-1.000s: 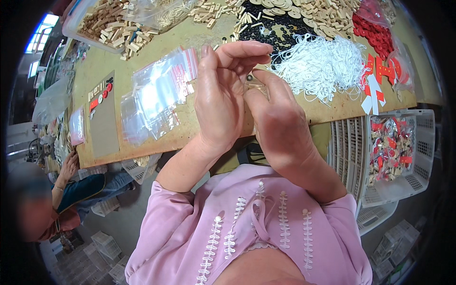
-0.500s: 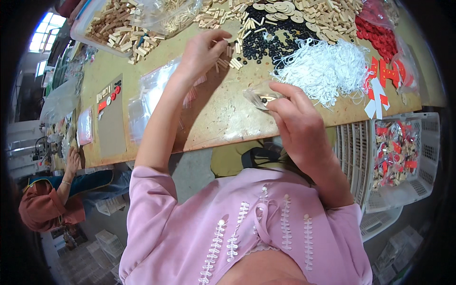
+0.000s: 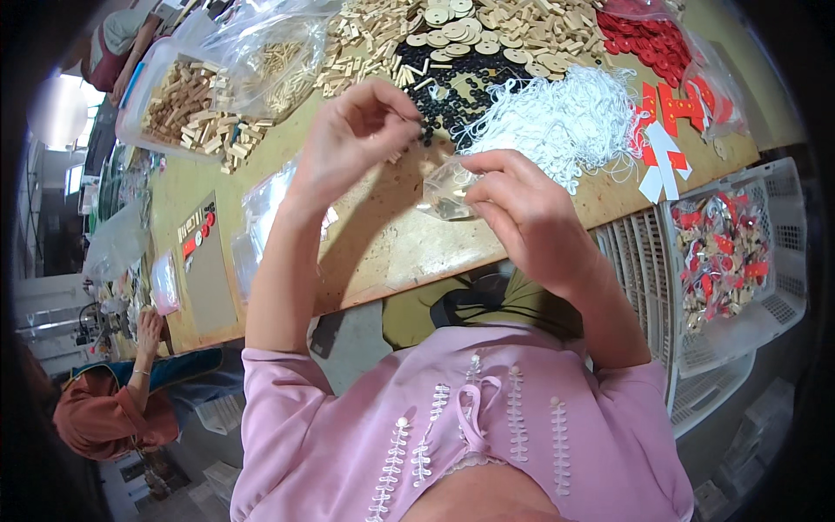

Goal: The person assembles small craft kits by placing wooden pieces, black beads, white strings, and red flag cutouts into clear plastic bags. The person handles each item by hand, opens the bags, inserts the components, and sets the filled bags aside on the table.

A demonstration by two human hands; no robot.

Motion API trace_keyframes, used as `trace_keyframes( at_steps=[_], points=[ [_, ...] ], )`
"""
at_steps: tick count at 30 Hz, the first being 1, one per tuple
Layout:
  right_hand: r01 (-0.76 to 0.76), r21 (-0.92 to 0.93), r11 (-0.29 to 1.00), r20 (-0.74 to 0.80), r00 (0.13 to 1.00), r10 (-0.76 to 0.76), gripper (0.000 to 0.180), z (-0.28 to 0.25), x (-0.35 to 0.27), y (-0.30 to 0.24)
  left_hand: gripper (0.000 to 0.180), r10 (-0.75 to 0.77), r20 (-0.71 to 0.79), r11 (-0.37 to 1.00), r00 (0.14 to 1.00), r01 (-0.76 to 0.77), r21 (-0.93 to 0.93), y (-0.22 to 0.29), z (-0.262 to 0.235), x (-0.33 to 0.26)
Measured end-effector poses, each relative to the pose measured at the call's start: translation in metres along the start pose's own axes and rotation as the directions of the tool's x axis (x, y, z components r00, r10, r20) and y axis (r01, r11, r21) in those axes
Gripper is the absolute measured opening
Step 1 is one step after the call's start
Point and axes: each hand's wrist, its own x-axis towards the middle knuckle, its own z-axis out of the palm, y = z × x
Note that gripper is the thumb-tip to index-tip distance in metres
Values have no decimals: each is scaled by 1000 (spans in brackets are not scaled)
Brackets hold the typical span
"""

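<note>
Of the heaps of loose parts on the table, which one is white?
The tangled string heap, directly right of the black pieces; the others are tan, black or red.

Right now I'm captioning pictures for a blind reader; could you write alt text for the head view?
A person's right hand holds a small clear bag at a table, while the left hand hovers near small black pieces. Heaps of white string, wooden pieces and red pieces lie beyond; a crate of filled bags stands to the right.
</note>
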Motion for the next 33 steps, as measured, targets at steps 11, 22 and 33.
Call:
trace_keyframes(
  at_steps=[11,22,33],
  points=[
    [-14,66,998,-42,999,17,12,-17,-6,11,27,261,-107,620,959,-81,780,-54,17,107],
    [-79,101,992,-60,995,85,13,-35,-17,22,16,334,-165,521,928,-36,853,-65,12,113],
    [-15,74,997,-71,997,20,13,-49,1,20,10,425,210,761,881,-473,444,47,66,25]
  ],
)
